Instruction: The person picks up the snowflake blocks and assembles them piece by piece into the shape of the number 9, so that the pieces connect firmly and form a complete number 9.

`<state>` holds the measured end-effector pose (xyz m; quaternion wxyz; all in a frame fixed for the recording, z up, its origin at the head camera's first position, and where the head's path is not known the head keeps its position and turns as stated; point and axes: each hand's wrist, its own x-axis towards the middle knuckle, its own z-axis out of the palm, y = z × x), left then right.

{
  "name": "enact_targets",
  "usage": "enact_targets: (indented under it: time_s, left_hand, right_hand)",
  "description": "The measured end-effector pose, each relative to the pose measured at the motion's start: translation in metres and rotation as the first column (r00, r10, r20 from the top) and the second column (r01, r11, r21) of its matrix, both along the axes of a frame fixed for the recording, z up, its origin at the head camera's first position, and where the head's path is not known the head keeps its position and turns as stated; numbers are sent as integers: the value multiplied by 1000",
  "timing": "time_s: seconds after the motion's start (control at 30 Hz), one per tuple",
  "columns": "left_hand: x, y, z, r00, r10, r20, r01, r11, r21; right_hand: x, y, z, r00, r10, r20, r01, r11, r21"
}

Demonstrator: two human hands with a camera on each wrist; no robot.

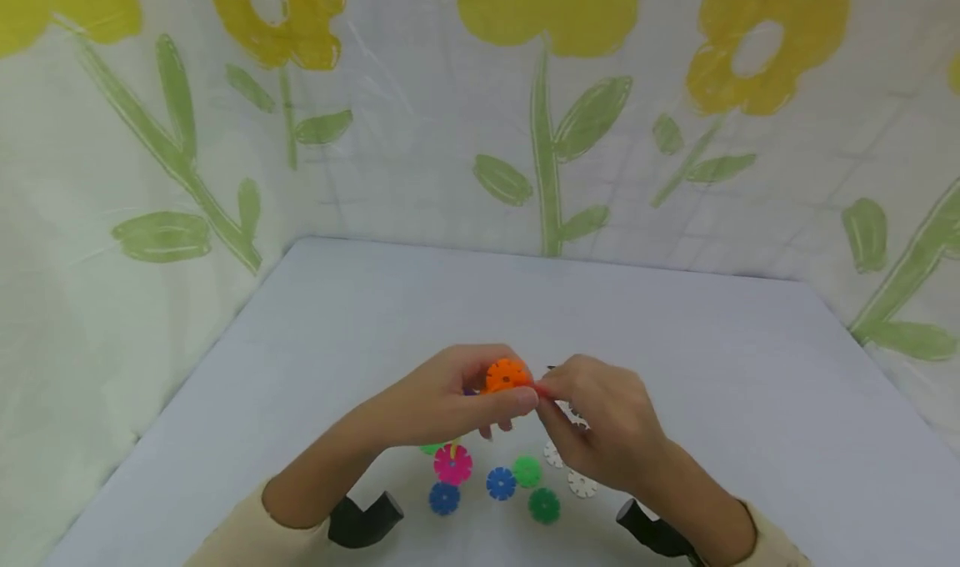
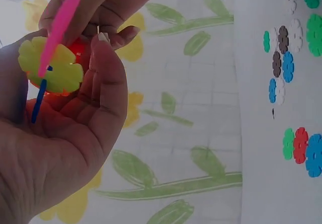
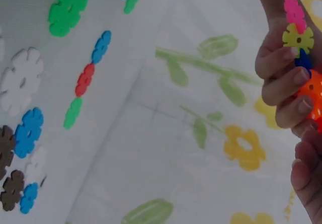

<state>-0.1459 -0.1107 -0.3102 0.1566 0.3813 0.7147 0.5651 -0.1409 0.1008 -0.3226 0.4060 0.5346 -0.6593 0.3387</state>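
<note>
My left hand (image 1: 465,396) holds a joined chain of notched plastic snowflake discs in its curled fingers. An orange disc (image 1: 507,375) shows above the thumb. From it the chain runs through a blue disc (image 3: 303,61) and a yellow disc (image 2: 63,73) to a pink disc (image 2: 61,30) at the far end. On the other side, my right hand (image 1: 611,421) pinches a red disc (image 1: 541,389) between thumb and fingers, against the orange part of the chain. Fingers cover most of the red disc, so whether its slot is engaged cannot be seen.
Loose discs lie on the white table (image 1: 360,300) below the hands: blue (image 1: 501,484), light green (image 1: 527,471), dark green (image 1: 544,506) and white (image 1: 582,484). Farther out, a green, a red (image 3: 85,80) and a blue disc lie in line. A flowered cloth (image 1: 420,133) hangs behind.
</note>
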Motion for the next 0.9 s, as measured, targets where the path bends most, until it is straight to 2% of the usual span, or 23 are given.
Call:
enact_targets:
  time_s: [0.1, 0.17, 0.23, 0.3, 0.37, 0.4, 0.43, 0.5, 0.57, 0.6, 0.67, 0.7, 0.8, 0.9]
  left_hand:
    - [2, 0, 1, 1000, -4, 5, 4, 1000, 0]
    - [3, -2, 4, 1000, 14, 1, -14, 1000, -3]
    - [4, -6, 8, 999, 37, -15, -37, 999, -1]
    - [4, -9, 11, 998, 54, -26, -54, 999, 4]
    - [3, -10, 13, 995, 78, -54, -78, 997, 3]
    - [3, -10, 14, 994, 88, -66, -88, 996, 0]
    - [3, -11, 14, 993, 97, -74, -97, 995, -1]
    - [3, -12, 15, 989, 121, -90, -123, 992, -10]
    - [3, -12, 16, 984, 141, -107, -144, 989, -23]
    - [3, -11, 16, 984, 143, -110, -146, 989, -24]
    - [3, -11, 16, 982, 151, -114, -156, 987, -32]
    - [3, -11, 16, 982, 153, -112, -158, 987, -33]
    - [5, -11, 17, 981, 165, -104, -170, 985, -39]
    - [4, -11, 17, 978, 179, -106, -185, 981, -52]
  right_hand:
    - [-4, 0, -8, 991, 90, 100, -89, 996, -13]
    - [-8, 1, -14, 962, 167, 216, -165, 986, -28]
    - [-13, 3, -21, 910, 209, 359, -211, 977, -33]
    - [-18, 5, -29, 849, 182, 496, -219, 975, 17]
    - [-22, 7, -36, 782, 69, 620, -201, 969, 144]
    - [-24, 8, -40, 745, -14, 667, -191, 954, 232]
    - [-26, 8, -43, 707, -93, 701, -200, 925, 325]
    - [-29, 7, -50, 640, -237, 731, -245, 839, 486]
    - [-31, 6, -56, 599, -335, 728, -295, 752, 589]
    - [-31, 5, -58, 578, -358, 733, -326, 722, 610]
    - [-31, 4, -61, 567, -390, 725, -362, 673, 645]
    - [-31, 3, -61, 569, -404, 716, -369, 653, 662]
    - [-29, 2, -60, 609, -453, 652, -342, 592, 730]
    - [-26, 2, -57, 662, -508, 551, -260, 534, 804]
